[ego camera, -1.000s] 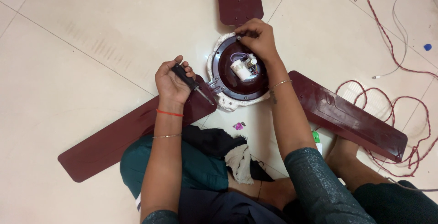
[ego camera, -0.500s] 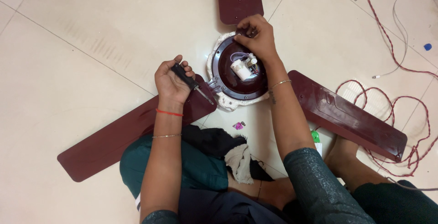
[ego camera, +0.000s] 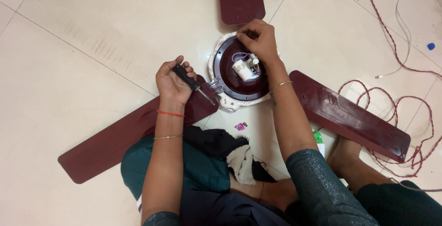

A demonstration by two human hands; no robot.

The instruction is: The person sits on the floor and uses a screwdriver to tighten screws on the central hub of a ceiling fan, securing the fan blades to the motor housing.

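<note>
On floor tile: fan motor hub [ego camera: 232,81], right hand [ego camera: 258,39] pinching its far rim; left hand [ego camera: 171,84] fisted around screwdriver [ego camera: 193,84], shaft angled down-right toward hub's near-left edge.

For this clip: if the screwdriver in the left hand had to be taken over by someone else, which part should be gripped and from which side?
Probably the black handle end of the screwdriver, from the upper left. The left hand is wrapped around the handle, while the bare metal shaft points down-right toward the fan motor housing. That tip is thin and pointed, so it makes a poor, risky grip; the thicker handle gives firmer hold.
</note>
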